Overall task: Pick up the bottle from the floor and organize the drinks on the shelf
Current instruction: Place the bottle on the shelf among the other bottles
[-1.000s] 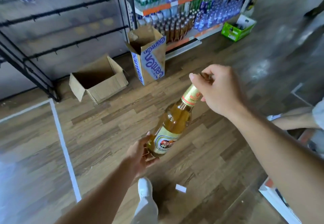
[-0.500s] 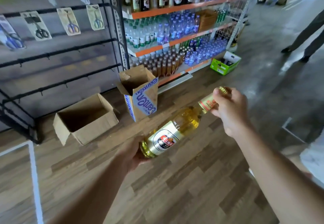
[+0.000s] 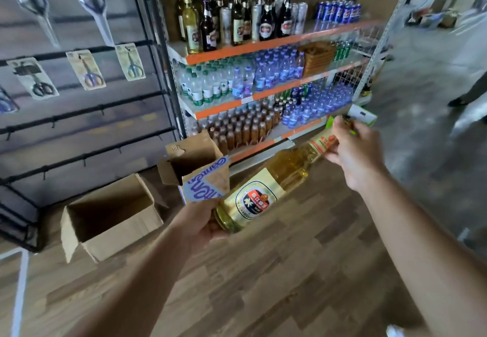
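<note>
I hold a clear bottle [image 3: 274,181] of yellow drink with a cream and red label, tilted almost flat in the air. My left hand [image 3: 203,220] cups its base and my right hand [image 3: 353,155] grips its neck and cap. Ahead stands the drinks shelf [image 3: 263,46] with orange edges. Tall beer bottles [image 3: 237,17] and cans fill the top tier, water bottles [image 3: 237,81] the middle, small amber bottles [image 3: 242,126] the bottom.
An open plain carton [image 3: 110,220] and an upright printed carton [image 3: 203,176] sit on the wooden floor before the shelf. A black rack [image 3: 87,110] with hanging scissors is on the left. A green box [image 3: 363,118] lies right of the shelf; a person's shoe [image 3: 458,101] is far right.
The view has risen from the floor toward the shelf. The bottle has tipped from steeply slanted to nearly horizontal, both hands still on it, and the shelf looks nearer.
</note>
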Action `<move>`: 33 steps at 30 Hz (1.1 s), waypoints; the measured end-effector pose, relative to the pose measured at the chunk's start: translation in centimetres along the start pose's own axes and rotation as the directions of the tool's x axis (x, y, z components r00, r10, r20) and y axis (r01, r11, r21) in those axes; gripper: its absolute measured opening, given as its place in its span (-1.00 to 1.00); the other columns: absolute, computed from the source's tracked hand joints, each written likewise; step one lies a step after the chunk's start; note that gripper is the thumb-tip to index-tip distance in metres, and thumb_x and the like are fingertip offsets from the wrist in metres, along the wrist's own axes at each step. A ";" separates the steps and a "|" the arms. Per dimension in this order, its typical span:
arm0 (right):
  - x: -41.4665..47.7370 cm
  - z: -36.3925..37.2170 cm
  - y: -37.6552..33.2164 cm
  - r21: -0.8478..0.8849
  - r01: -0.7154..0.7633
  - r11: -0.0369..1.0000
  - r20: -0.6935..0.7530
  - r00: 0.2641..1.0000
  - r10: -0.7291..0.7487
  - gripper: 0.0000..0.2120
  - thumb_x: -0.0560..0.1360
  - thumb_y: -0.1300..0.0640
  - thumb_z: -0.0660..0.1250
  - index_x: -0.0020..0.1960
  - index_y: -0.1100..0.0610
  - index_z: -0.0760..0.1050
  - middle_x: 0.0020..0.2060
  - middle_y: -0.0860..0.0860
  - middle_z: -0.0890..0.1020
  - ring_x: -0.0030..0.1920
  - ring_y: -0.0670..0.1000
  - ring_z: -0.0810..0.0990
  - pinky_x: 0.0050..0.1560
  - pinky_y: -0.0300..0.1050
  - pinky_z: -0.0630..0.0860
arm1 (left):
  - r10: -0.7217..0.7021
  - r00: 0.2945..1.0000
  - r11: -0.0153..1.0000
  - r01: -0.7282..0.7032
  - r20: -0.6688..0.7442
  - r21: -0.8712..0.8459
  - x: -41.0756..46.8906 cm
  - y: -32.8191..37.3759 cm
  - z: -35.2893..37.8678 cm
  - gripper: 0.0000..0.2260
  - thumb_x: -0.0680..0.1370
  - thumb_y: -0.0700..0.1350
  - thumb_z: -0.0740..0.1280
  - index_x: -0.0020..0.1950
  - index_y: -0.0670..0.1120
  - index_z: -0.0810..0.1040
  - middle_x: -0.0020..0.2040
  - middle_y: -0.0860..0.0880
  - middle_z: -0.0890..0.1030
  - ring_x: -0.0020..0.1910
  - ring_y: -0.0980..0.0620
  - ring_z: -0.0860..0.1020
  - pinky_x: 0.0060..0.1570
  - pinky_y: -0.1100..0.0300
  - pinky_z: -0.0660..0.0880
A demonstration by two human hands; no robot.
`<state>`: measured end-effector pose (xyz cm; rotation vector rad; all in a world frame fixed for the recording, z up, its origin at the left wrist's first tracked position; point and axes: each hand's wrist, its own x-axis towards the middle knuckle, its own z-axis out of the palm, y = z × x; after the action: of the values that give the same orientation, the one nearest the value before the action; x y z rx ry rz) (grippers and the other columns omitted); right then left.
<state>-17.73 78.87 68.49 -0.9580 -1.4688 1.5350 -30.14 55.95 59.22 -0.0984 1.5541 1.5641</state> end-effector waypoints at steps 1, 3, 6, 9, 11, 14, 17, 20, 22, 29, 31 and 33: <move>1.6 0.3 -0.4 0.002 0.012 1.000 0.014 1.000 -0.012 -0.84 0.57 0.05 0.32 -0.17 0.06 0.53 -0.05 0.15 0.65 0.00 0.11 0.67 -0.32 -0.14 0.61 | 0.007 1.000 1.000 -0.007 -0.003 0.015 0.6 1.0 0.7 -0.81 0.60 -0.20 0.18 0.14 -0.21 0.51 -0.25 -0.16 0.69 -0.38 -0.07 0.66 -0.44 0.07 0.59; 4.7 1.0 -0.9 0.005 0.021 1.000 0.031 0.999 -0.021 -0.82 0.57 0.03 0.32 -0.16 0.08 0.52 -0.04 0.17 0.64 0.00 0.12 0.67 -0.32 -0.13 0.61 | 0.013 1.000 0.999 -0.013 -0.016 0.040 2.1 3.0 1.9 -0.82 0.61 -0.17 0.18 0.10 -0.20 0.53 -0.23 -0.17 0.69 -0.38 -0.07 0.66 -0.46 0.10 0.58; 9.2 2.6 -1.3 0.007 0.018 1.000 0.043 0.999 -0.018 -0.77 0.59 -0.02 0.27 -0.16 0.10 0.50 -0.02 0.20 0.63 0.00 0.15 0.66 -0.26 -0.06 0.61 | 0.016 1.000 1.000 -0.016 -0.020 0.027 5.3 5.9 3.1 -0.81 0.62 -0.13 0.18 0.05 -0.19 0.54 -0.28 -0.16 0.70 -0.39 -0.05 0.66 -0.48 0.13 0.57; 13.5 4.4 -1.4 0.021 0.031 0.999 0.074 0.997 -0.032 -0.75 0.60 -0.01 0.25 -0.16 0.12 0.49 -0.08 0.21 0.63 -0.02 0.16 0.67 -0.25 -0.05 0.61 | 0.016 0.999 0.999 -0.015 -0.036 0.043 9.1 8.9 4.0 -0.79 0.62 -0.12 0.18 0.08 -0.19 0.55 -0.33 -0.15 0.68 -0.43 -0.06 0.65 -0.49 0.11 0.59; 16.4 5.8 -1.6 0.025 0.043 0.999 0.093 0.995 -0.046 -0.73 0.60 0.00 0.25 -0.18 0.14 0.49 -0.12 0.20 0.63 -0.04 0.17 0.67 -0.26 -0.05 0.61 | 0.030 0.999 0.998 -0.028 -0.041 0.050 11.8 11.1 4.5 -0.78 0.61 -0.11 0.19 0.04 -0.21 0.56 -0.36 -0.16 0.67 -0.44 -0.07 0.65 -0.46 0.09 0.60; 21.0 8.7 -2.3 0.014 0.041 0.999 0.094 0.995 -0.042 -0.75 0.60 0.00 0.26 -0.16 0.13 0.51 -0.08 0.22 0.65 -0.04 0.16 0.68 -0.24 -0.05 0.63 | 0.059 0.997 0.996 -0.055 -0.049 0.071 15.9 14.9 5.2 -0.78 0.61 -0.12 0.19 0.02 -0.21 0.57 -0.29 -0.19 0.68 -0.37 -0.10 0.65 -0.40 0.07 0.60; 25.4 11.4 -2.8 0.039 0.025 0.999 0.092 0.995 -0.029 -0.80 0.60 0.02 0.26 -0.09 0.12 0.53 -0.02 0.21 0.64 -0.02 0.15 0.67 -0.31 -0.11 0.62 | 0.056 0.996 0.992 -0.047 -0.074 0.118 19.6 18.9 6.0 -0.80 0.60 -0.16 0.20 0.00 -0.24 0.57 -0.23 -0.24 0.68 -0.34 -0.13 0.65 -0.36 0.05 0.62; 29.9 13.4 -3.1 0.040 0.023 0.999 0.066 0.998 -0.025 -0.81 0.60 0.00 0.25 -0.13 0.06 0.52 -0.03 0.19 0.65 -0.02 0.13 0.67 -0.28 -0.13 0.63 | 0.054 0.992 0.989 -0.037 -0.117 0.144 23.2 22.9 7.0 -0.82 0.60 -0.15 0.21 -0.02 -0.23 0.55 -0.15 -0.29 0.65 -0.25 -0.18 0.62 -0.15 -0.05 0.58; 32.9 14.3 -3.2 0.042 0.017 0.999 0.064 0.998 -0.020 -0.79 0.60 0.00 0.25 -0.15 0.07 0.51 -0.06 0.18 0.65 -0.05 0.11 0.67 -0.31 -0.18 0.62 | 0.038 0.992 0.991 -0.021 -0.123 0.134 25.1 25.0 7.9 -0.82 0.61 -0.14 0.20 0.00 -0.22 0.53 -0.19 -0.27 0.66 -0.29 -0.17 0.64 -0.26 -0.01 0.61; 46.0 17.9 -3.0 0.058 0.039 0.998 0.134 0.990 -0.046 -0.79 0.59 0.00 0.28 -0.13 0.11 0.50 -0.09 0.19 0.64 -0.09 0.11 0.68 -0.23 -0.03 0.65 | 0.071 0.977 0.995 -0.055 -0.201 0.082 33.5 30.2 12.4 -0.80 0.61 -0.12 0.20 -0.06 -0.21 0.54 -0.32 -0.20 0.67 -0.44 -0.09 0.65 -0.42 0.04 0.61; 49.8 18.8 -3.0 0.057 0.041 0.998 0.185 0.981 -0.051 -0.78 0.58 -0.01 0.28 -0.04 0.16 0.52 -0.06 0.20 0.64 -0.07 0.12 0.68 -0.25 -0.04 0.64 | 0.088 0.968 0.995 -0.075 -0.234 0.064 35.7 31.5 13.9 -0.81 0.60 -0.14 0.21 -0.09 -0.19 0.56 -0.38 -0.17 0.67 -0.48 -0.06 0.64 -0.47 0.09 0.61; 53.4 19.7 -3.2 0.044 0.039 0.998 0.224 0.973 -0.047 -0.73 0.58 -0.02 0.28 0.05 0.20 0.52 -0.05 0.20 0.65 -0.07 0.11 0.68 -0.33 -0.13 0.60 | 0.099 0.957 0.995 -0.087 -0.272 0.054 37.8 33.1 15.3 -0.80 0.60 -0.16 0.21 -0.12 -0.20 0.56 -0.44 -0.15 0.65 -0.53 -0.04 0.62 -0.54 0.14 0.57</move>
<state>-57.16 119.87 72.51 -0.7432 -1.5985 1.6774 -65.08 94.79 64.24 -0.2304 1.8291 1.6439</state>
